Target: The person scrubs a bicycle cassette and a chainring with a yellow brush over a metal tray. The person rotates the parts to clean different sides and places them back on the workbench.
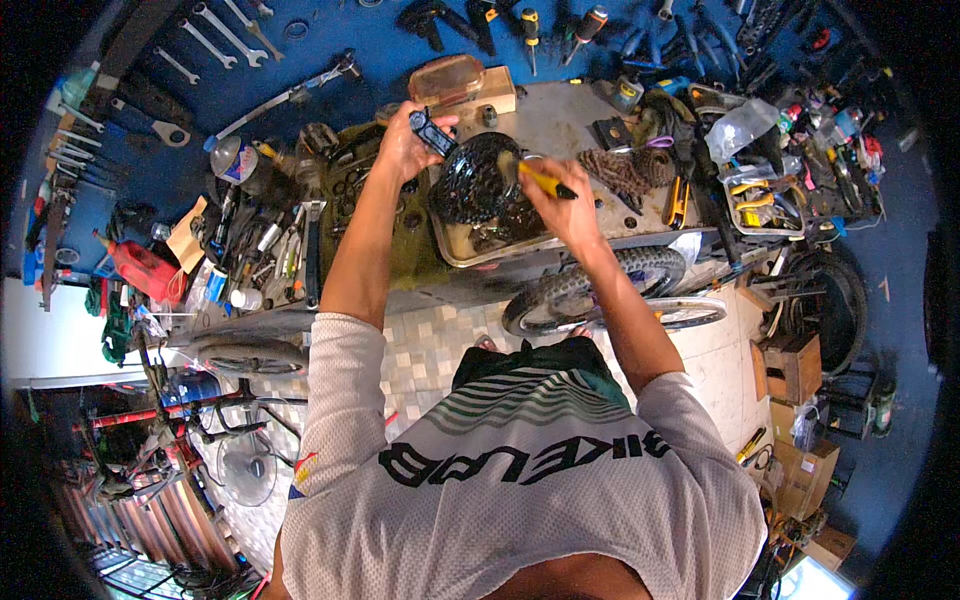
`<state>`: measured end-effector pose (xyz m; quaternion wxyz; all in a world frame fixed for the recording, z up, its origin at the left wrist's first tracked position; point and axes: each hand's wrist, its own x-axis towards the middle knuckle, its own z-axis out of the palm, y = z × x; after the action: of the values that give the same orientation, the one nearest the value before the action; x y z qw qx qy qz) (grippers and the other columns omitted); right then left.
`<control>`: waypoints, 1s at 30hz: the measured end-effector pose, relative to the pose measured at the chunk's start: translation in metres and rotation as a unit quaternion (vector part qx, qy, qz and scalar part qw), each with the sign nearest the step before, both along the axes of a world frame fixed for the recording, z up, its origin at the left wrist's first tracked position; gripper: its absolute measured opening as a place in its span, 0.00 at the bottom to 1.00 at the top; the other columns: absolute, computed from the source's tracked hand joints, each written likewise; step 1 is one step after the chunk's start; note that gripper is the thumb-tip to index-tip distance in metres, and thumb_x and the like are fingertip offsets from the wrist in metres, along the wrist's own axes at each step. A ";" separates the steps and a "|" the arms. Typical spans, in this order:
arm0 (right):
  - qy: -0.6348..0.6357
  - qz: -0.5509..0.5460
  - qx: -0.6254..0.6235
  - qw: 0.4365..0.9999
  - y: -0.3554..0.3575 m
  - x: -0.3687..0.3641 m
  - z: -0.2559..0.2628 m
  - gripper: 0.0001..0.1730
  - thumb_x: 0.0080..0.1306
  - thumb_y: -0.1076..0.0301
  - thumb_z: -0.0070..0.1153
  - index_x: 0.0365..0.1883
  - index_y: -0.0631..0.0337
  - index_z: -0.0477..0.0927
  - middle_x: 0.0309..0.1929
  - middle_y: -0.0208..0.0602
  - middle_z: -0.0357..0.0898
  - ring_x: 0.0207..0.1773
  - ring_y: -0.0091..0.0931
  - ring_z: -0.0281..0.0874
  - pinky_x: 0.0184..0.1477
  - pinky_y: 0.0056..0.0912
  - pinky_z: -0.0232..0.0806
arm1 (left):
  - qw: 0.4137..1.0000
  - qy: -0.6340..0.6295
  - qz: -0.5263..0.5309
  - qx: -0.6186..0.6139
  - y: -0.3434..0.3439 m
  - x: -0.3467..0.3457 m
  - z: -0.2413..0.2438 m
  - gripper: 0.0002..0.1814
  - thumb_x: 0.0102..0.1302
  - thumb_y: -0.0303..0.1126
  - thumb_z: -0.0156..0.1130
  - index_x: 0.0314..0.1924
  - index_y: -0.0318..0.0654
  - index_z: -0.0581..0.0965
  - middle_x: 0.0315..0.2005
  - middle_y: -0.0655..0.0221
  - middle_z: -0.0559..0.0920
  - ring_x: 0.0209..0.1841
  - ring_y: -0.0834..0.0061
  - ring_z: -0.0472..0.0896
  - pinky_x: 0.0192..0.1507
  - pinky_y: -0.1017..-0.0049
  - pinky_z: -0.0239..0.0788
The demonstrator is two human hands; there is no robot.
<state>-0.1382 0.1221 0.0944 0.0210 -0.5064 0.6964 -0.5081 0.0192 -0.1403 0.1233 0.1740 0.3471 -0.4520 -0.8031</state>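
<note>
My left hand [409, 142] grips the black crank arm [433, 135] of a bicycle crankset. The crankset's dark, wet-looking chainrings [476, 184] are tilted over a shallow metal tray [469, 261]. In my right hand [566, 199] is a brush with a yellow and black handle [546, 181]. Its pale bristles [508, 166] are against or very close to the chainrings; contact cannot be told. Dark liquid or grime shows in the tray, and the chainrings hide part of it.
A brown rag [619, 176] and a yellow utility knife [678, 202] lie right of the tray. Behind it sits a wooden block [496, 90] beside a lidded plastic box [448, 79]. Loose tools crowd the bench's left side. A bicycle wheel [540, 307] stands below the bench edge.
</note>
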 end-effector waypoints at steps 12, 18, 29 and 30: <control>0.225 0.078 0.009 0.971 -0.004 0.050 -0.011 0.18 0.62 0.62 0.70 0.50 0.52 0.86 0.42 0.40 0.85 0.49 0.42 0.78 0.51 0.46 0.68 | 0.999 -0.011 0.037 -0.023 0.020 -0.023 0.018 0.28 0.70 0.54 0.49 0.45 0.36 0.84 0.35 0.65 0.88 0.33 0.69 0.82 0.36 0.62 0.73; 0.265 0.069 0.016 0.962 -0.007 0.058 -0.010 0.16 0.60 0.65 0.70 0.47 0.49 0.85 0.41 0.40 0.84 0.47 0.41 0.77 0.49 0.45 0.68 | 0.998 -0.036 0.038 -0.020 0.017 -0.026 0.019 0.31 0.70 0.55 0.48 0.46 0.34 0.86 0.31 0.66 0.87 0.31 0.70 0.81 0.35 0.62 0.75; 0.279 0.069 -0.010 0.958 -0.016 0.044 -0.001 0.21 0.53 0.70 0.71 0.46 0.52 0.84 0.37 0.34 0.84 0.49 0.37 0.78 0.49 0.43 0.65 | 0.998 -0.049 0.005 -0.039 0.026 -0.035 0.027 0.32 0.68 0.56 0.47 0.47 0.37 0.86 0.38 0.67 0.89 0.38 0.72 0.80 0.48 0.63 0.69; 0.307 0.125 0.064 0.941 -0.009 0.055 -0.019 0.32 0.48 0.67 0.73 0.55 0.47 0.82 0.46 0.39 0.83 0.56 0.40 0.74 0.55 0.46 0.67 | 0.998 -0.049 -0.001 -0.039 0.025 -0.038 0.027 0.31 0.68 0.56 0.47 0.47 0.37 0.86 0.38 0.67 0.89 0.38 0.73 0.80 0.49 0.61 0.69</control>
<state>-0.0833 0.1135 0.0756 -0.0980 -0.7185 0.6311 -0.2755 -0.0185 -0.1153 0.1500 0.1640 0.3790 -0.4910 -0.7671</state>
